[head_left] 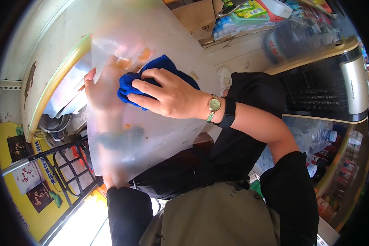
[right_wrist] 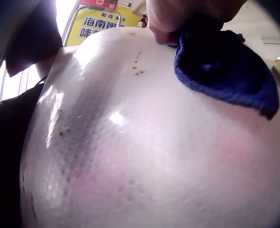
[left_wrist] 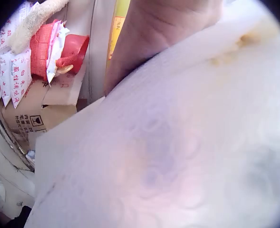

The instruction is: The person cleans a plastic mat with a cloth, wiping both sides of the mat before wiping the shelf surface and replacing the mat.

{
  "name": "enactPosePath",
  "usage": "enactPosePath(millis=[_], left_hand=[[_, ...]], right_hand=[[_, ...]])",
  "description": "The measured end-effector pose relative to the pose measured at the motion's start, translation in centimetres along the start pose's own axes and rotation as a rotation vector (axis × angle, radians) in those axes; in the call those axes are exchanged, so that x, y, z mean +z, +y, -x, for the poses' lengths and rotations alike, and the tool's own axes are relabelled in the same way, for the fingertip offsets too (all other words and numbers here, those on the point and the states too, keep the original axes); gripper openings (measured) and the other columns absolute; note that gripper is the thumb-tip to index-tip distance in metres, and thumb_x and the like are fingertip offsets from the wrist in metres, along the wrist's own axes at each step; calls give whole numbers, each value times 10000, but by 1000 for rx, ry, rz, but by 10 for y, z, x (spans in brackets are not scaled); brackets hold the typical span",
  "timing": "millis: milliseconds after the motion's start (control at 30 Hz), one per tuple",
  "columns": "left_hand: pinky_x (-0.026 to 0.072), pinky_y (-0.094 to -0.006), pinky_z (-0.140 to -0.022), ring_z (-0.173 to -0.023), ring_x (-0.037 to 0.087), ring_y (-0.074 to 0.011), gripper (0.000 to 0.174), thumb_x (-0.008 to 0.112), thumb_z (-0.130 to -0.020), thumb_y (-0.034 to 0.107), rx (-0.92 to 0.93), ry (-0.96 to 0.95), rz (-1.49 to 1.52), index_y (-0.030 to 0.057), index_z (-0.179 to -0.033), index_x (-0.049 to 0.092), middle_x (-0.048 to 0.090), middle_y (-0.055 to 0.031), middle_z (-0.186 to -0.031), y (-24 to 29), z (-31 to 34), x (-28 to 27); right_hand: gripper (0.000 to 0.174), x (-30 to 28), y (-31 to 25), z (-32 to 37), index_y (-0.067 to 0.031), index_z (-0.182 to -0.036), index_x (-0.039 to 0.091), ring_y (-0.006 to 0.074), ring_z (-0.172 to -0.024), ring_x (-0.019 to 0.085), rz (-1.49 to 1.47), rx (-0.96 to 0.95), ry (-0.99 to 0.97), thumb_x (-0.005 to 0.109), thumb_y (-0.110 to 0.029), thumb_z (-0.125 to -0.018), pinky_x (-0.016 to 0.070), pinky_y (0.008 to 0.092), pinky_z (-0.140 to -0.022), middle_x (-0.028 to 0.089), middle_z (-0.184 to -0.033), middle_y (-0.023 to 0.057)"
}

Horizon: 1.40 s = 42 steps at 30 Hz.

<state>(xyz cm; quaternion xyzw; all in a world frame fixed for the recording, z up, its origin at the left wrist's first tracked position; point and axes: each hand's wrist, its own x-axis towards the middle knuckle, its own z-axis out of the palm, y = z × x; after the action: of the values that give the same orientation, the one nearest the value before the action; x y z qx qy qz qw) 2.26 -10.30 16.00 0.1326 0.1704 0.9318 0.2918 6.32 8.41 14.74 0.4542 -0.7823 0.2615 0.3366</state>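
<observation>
Your right hand [head_left: 164,92] grips a bunched blue fabric cloth [head_left: 163,63], which sits under its fingers against a translucent dimpled plastic sheet [head_left: 160,133]. Your left hand [head_left: 106,88] extends its fingers behind the sheet.

Head pic edges warped, blown-out btm L; R-wrist glare on sheet [right_wrist: 144,137].

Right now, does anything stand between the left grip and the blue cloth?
Yes: the translucent plastic sheet. The left grip is behind it, while the right grip holds the blue cloth on the near side.
</observation>
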Motion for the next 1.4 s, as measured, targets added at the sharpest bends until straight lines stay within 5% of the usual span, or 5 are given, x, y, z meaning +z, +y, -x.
enactPosePath(millis=[367,633,767,1067,1400], left_hand=[[256,-590,-1053,-1268,419,-325,735,383,-819,473,24,-48,-45,-3,-1378,363,486,-187,-1338,8,0,-3],[93,-504,-1160,-1402,143,-444,833,322,-813,429,51,399,-166,-32,-1478,125,153,-260,-1530,-2,-7,24],[169,-534,-1124,-1360,271,-394,835,320,-846,553,0,43,71,-25,-1444,249,298,-231,-1476,-3,-2,10],[204,-508,-1110,-1329,314,-352,831,361,-878,623,209,307,-124,67,-1483,238,341,-175,-1457,-31,16,31],[194,-507,-1114,-1345,293,-348,824,340,-887,646,354,441,-306,105,-1497,216,318,-171,-1472,-65,-119,21]], right_hand=[[447,-28,34,-9,-110,-1077,618,292,-951,511,-1,192,108,724,-113,-642,474,392,-818,506,-1108,97],[526,1,-9,4,-125,-1125,623,285,-969,536,-154,-36,0,742,-104,-613,516,379,-816,507,-1123,86],[526,-18,19,-9,-110,-1138,608,300,-1010,543,-41,218,23,734,-80,-629,502,372,-838,513,-1121,113],[413,-17,41,-11,-18,-1183,559,279,-981,564,-166,571,280,669,-72,-788,464,341,-871,513,-1123,145],[508,-18,25,-10,7,-1242,506,263,-1026,518,-354,572,313,716,-102,-792,423,322,-896,494,-1129,139]])
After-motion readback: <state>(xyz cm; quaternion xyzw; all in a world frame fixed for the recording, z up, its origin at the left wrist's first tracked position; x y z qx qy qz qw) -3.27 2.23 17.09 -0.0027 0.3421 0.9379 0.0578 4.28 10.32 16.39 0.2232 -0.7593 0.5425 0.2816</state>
